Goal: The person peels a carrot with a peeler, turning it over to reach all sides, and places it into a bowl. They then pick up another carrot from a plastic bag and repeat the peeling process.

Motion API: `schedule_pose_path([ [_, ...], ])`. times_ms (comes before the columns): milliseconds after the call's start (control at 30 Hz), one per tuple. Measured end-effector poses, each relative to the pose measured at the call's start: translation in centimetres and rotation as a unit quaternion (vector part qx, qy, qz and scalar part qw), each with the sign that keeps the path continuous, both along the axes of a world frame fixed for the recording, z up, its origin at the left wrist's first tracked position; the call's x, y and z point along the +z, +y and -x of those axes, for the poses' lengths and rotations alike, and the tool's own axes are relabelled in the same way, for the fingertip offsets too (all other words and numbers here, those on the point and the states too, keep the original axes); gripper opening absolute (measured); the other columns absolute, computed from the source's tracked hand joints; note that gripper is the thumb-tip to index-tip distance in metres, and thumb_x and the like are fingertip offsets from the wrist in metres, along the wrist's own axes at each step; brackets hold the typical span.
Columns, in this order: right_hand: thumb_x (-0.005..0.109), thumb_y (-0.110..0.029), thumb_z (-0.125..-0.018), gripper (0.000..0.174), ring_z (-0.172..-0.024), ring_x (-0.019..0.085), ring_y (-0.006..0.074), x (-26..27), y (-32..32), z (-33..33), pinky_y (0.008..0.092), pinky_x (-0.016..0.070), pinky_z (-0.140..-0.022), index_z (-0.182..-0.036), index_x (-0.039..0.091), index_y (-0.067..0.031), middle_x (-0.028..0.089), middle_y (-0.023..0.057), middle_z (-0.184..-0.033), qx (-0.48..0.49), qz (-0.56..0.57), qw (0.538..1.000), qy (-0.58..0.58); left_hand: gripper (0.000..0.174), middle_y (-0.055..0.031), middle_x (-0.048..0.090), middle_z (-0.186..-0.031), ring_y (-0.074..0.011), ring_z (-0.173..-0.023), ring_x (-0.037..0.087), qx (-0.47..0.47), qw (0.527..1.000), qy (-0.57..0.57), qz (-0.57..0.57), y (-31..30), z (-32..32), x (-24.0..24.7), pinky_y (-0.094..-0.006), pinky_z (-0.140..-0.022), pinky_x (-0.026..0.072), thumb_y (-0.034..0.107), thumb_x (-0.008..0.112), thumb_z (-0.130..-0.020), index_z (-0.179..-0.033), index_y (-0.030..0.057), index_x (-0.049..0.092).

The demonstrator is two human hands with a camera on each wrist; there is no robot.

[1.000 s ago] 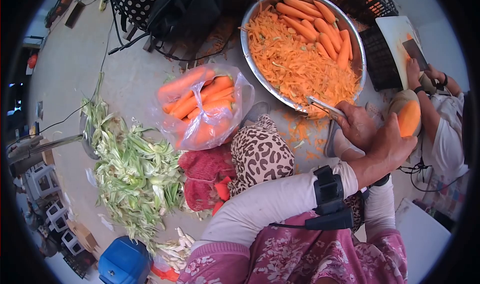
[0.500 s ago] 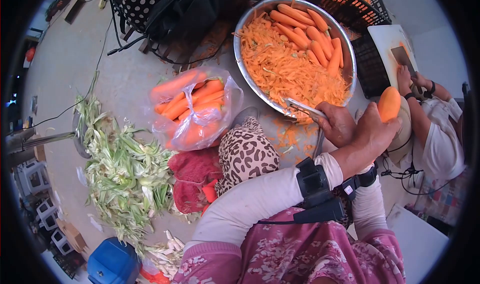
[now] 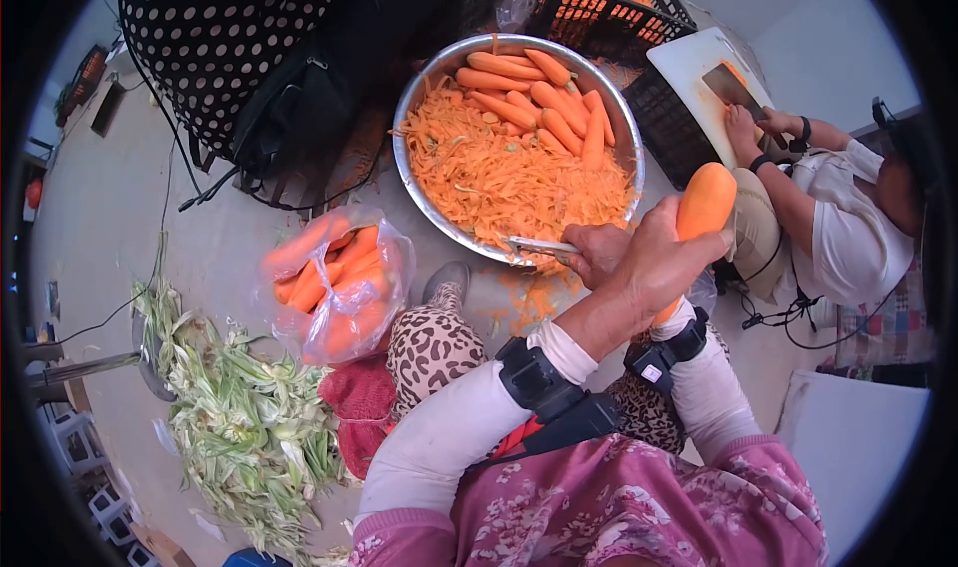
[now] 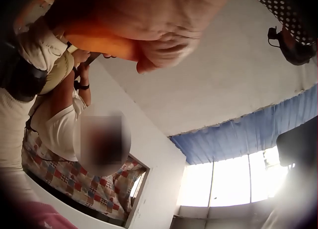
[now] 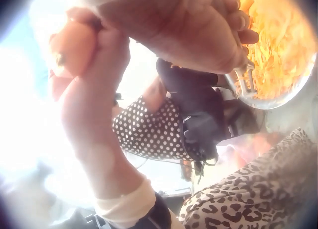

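In the head view the left hand grips a large peeled-looking carrot, its upper end sticking up past the fingers. Crossed behind that forearm, the right hand holds a metal peeler over the near rim of a steel bowl of orange peelings and whole carrots. The left wrist view shows the carrot held in the left hand. In the right wrist view the peeler projects from the right hand, apart from the carrot.
A plastic bag of carrots lies left of the bowl, beyond a heap of corn husks. A black crate stands behind. At right another person holds a cleaver over a white board.
The head view has shifted, so bowl, bag and hands appear farther left, with the bowl lower. The carrot stands out more above the left hand; both hands keep their holds.
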State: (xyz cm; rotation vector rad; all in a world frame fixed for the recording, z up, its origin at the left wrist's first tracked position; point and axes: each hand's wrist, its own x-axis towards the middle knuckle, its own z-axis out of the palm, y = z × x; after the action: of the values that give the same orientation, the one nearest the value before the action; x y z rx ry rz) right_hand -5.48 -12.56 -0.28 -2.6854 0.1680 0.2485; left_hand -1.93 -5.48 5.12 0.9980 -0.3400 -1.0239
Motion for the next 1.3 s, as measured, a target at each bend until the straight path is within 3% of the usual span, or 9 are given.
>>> schedule_pose_path([
  [33,0.056,-0.008,-0.077,0.012,-0.069,0.061,0.0311,0.0,-0.2,0.0,0.0381,0.0469,-0.061,-0.087,0.058,-0.0038,0.061,0.0149,-0.074,-0.001,-0.005,1.0,-0.007,0.041,-0.0026,0.053,-0.081,-0.0098,-0.07,0.051,-0.001,0.999,-0.05,-0.008,0.0,0.1,0.2,-0.0243,-0.061,0.0442,0.025,0.065,-0.081,-0.11,0.0006,0.049],
  [700,0.066,-0.011,-0.071,0.014,-0.065,0.06,0.0301,-1.4,-5.8,3.5,0.0387,0.0471,-0.058,-0.082,0.06,-0.0045,0.062,0.0133,-0.077,0.029,-0.13,0.984,-0.117,0.028,-0.0027,0.054,-0.087,-0.0079,-0.074,0.051,0.015,0.995,0.101,0.005,0.0,-0.9,-0.5,-0.0224,-0.065,0.0444,0.017,0.063,-0.086,-0.106,0.0015,0.051],
  [833,0.067,-0.015,-0.072,0.015,-0.07,0.062,0.0342,-2.4,-7.5,2.9,0.0416,0.0501,-0.063,-0.083,0.062,-0.0057,0.065,0.0136,-0.08,0.052,-0.07,0.989,-0.116,0.028,-0.0015,0.054,-0.087,-0.0075,-0.073,0.05,0.035,0.995,0.09,-0.021,-0.1,-1.1,-0.7,-0.0222,-0.065,0.0438,0.018,0.064,-0.086,-0.106,0.0015,0.052],
  [1000,0.062,-0.018,-0.079,0.019,-0.072,0.06,0.0415,-2.0,-9.4,1.4,0.0446,0.0491,-0.064,-0.087,0.061,-0.0011,0.063,0.0204,-0.074,-0.148,-0.009,0.984,-0.103,0.031,-0.0013,0.055,-0.087,-0.0081,-0.073,0.051,0.042,0.996,0.066,-0.035,0.9,-0.7,-1.4,-0.0223,-0.066,0.044,0.018,0.066,-0.084,-0.107,0.0022,0.052],
  [1067,0.057,-0.015,-0.083,0.018,-0.066,0.063,0.0343,0.3,-9.6,1.5,0.0413,0.0493,-0.061,-0.09,0.059,0.0014,0.062,0.0193,-0.07,-0.17,0.009,0.976,-0.136,0.032,-0.0014,0.055,-0.088,-0.0083,-0.074,0.051,0.039,0.997,0.051,-0.038,1.1,-0.4,-1.6,-0.0224,-0.066,0.0442,0.018,0.067,-0.084,-0.108,0.0024,0.052],
  [1167,0.052,-0.01,-0.087,0.013,-0.058,0.054,0.0093,0.6,-11.7,2.1,0.0283,0.044,-0.051,-0.093,0.057,-0.0002,0.059,0.0043,-0.069,-0.251,-0.249,0.902,-0.247,0.038,-0.0025,0.055,-0.093,-0.0089,-0.08,0.052,0.027,0.996,0.048,-0.066,1.1,-0.2,-1.6,-0.0237,-0.07,0.045,0.014,0.069,-0.081,-0.111,0.0009,0.05],
  [1200,0.052,-0.01,-0.087,0.013,-0.058,0.054,0.0093,1.2,-11.6,2.4,0.0283,0.044,-0.051,-0.093,0.057,-0.0002,0.059,0.0043,-0.069,-0.256,-0.251,0.899,-0.25,0.039,-0.0028,0.055,-0.095,-0.0092,-0.082,0.053,0.018,0.996,0.047,-0.075,0.8,0.0,-1.9,-0.0241,-0.071,0.0452,0.012,0.069,-0.08,-0.112,0.001,0.05],
  [1267,0.05,-0.01,-0.089,0.014,-0.054,0.049,0.0053,3.1,-11.1,3.1,0.0215,0.0389,-0.048,-0.098,0.055,-0.0014,0.057,0.0006,-0.072,-0.315,-0.481,0.791,-0.21,0.04,-0.003,0.055,-0.096,-0.0095,-0.083,0.053,0.0,0.995,0.045,-0.086,0.3,0.6,-2.1,-0.0244,-0.072,0.0453,0.011,0.07,-0.079,-0.113,0.0011,0.051],
  [1300,0.049,-0.011,-0.091,0.015,-0.052,0.043,0.0021,3.5,-10.8,3.2,0.0172,0.0353,-0.047,-0.102,0.053,-0.002,0.056,-0.0006,-0.074,-0.313,-0.495,0.783,-0.211,0.042,-0.0031,0.055,-0.097,-0.0098,-0.085,0.053,-0.019,0.995,0.036,-0.086,0.0,1.0,-2.1,-0.0248,-0.073,0.0454,0.01,0.071,-0.078,-0.114,0.0009,0.05],
])
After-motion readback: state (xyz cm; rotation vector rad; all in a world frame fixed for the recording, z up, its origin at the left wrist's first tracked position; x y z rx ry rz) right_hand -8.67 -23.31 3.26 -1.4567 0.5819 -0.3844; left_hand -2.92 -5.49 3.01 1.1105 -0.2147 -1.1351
